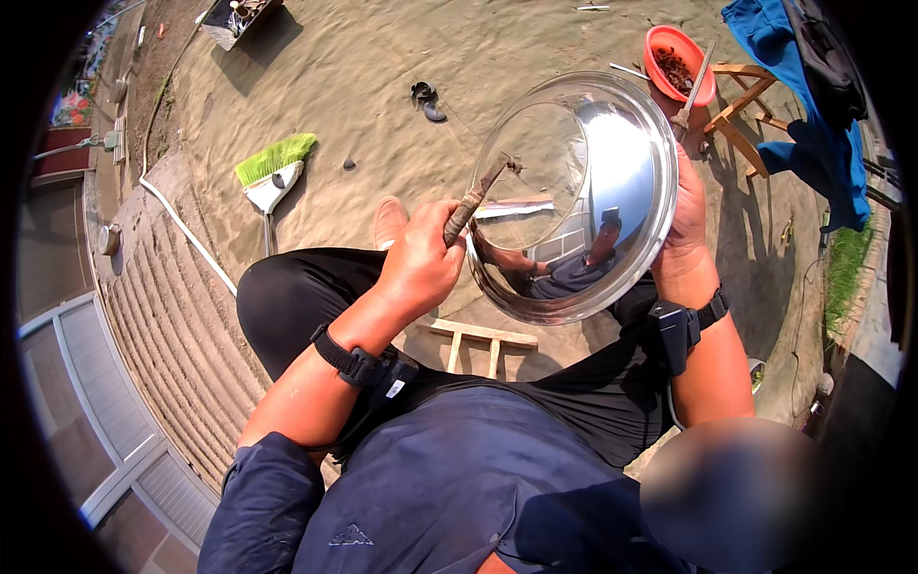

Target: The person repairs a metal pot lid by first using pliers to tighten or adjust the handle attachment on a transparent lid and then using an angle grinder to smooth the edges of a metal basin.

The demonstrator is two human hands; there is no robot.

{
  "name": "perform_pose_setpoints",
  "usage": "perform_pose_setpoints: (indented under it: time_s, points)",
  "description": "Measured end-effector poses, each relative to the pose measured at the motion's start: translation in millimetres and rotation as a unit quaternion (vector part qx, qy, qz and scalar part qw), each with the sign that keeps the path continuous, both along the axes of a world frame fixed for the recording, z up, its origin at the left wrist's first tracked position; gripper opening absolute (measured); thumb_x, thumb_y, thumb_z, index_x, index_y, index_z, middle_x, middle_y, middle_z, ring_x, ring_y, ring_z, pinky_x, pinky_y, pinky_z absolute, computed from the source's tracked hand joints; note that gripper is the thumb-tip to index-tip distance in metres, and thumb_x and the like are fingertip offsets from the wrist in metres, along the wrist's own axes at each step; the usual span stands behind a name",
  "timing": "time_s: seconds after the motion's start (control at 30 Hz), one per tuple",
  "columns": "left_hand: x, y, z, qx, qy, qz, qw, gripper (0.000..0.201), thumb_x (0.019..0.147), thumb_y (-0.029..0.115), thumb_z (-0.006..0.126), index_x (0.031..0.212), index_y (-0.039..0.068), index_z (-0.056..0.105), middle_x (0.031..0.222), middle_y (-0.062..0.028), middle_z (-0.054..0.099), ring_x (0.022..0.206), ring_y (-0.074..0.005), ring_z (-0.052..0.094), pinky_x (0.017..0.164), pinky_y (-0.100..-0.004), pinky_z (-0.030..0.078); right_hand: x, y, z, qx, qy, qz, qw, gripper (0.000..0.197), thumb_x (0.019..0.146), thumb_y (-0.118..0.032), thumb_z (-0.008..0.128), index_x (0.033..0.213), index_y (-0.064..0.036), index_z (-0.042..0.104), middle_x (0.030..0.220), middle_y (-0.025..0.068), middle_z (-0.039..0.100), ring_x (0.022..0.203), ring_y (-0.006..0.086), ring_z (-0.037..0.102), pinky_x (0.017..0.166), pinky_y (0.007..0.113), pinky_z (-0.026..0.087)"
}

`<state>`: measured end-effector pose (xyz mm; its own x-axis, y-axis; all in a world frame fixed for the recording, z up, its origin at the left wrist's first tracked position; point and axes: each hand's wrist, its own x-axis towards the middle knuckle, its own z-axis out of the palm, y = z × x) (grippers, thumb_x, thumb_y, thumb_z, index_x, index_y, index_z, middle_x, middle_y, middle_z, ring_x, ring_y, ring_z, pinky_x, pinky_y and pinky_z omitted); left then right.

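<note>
A round, mirror-bright metal basin [631, 191] is held tilted in front of me above my knees, its shiny surface showing reflections. My right hand [687, 209] grips its right rim, with most of the fingers hidden by the basin. In the closed fist of my left hand [421, 260] is a small hammer-like tool [470, 203] with a wrapped handle. Its short crosswise tip overlaps the basin's left part in view; whether it touches the metal I cannot tell.
Beyond the basin, a red tub [705, 94] holds dark pieces, with a long-handled tool [696, 84] at it. A wooden stand [738, 129] carries blue cloth [827, 172]. A green broom [275, 165], a low wooden stool [486, 335], a hose [182, 215] and a metal box [229, 27] are around me.
</note>
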<state>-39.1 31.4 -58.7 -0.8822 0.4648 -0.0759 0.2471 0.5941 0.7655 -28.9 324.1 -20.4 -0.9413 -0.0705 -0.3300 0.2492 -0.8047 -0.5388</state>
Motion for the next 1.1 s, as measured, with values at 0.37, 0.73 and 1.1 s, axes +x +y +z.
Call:
perform_pose_setpoints:
  time_s: [0.37, 0.73, 1.1]
  points:
    - [6.3, 19.5, 1.0, 0.051, 0.036, 0.021, 0.998, 0.036, 0.086, 0.004, 0.064, 0.121, 0.005, 0.057, 0.098, -0.0178, 0.06, 0.089, -0.038, 0.057, 0.078, -0.0449, 0.046, 5.8, -65.2, 17.0, 0.209, -0.122, 0.042, 0.969, 0.04, 0.092, -0.022, 0.074, 0.123, -0.0072, 0.053, 0.104, 0.01, 0.068, 0.092, 0.0194, 0.067, 0.075, 0.031, 0.056]
    - [4.4, 21.6, 9.4, -0.011, 0.107, 0.009, 0.994, 0.064, 0.074, -0.003, 0.064, 0.136, 0.003, 0.048, 0.114, -0.0192, 0.056, 0.104, -0.0422, 0.053, 0.091, -0.0495, 0.043, 5.2, -56.2, -9.7, 0.181, -0.088, 0.001, 0.98, 0.037, 0.087, -0.011, 0.076, 0.118, -0.0043, 0.057, 0.098, 0.0104, 0.068, 0.089, 0.0208, 0.068, 0.072, 0.031, 0.055]
    - [1.1, 18.9, 7.5, -0.038, 0.173, -0.016, 0.984, 0.082, 0.069, -0.009, 0.063, 0.146, -0.001, 0.035, 0.131, -0.0261, 0.046, 0.116, -0.0451, 0.051, 0.098, -0.049, 0.045, 8.9, -56.1, 2.8, 0.27, -0.038, -0.012, 0.962, 0.035, 0.086, -0.007, 0.076, 0.116, -0.0034, 0.057, 0.096, 0.0102, 0.068, 0.081, 0.0211, 0.071, 0.062, 0.03, 0.057]
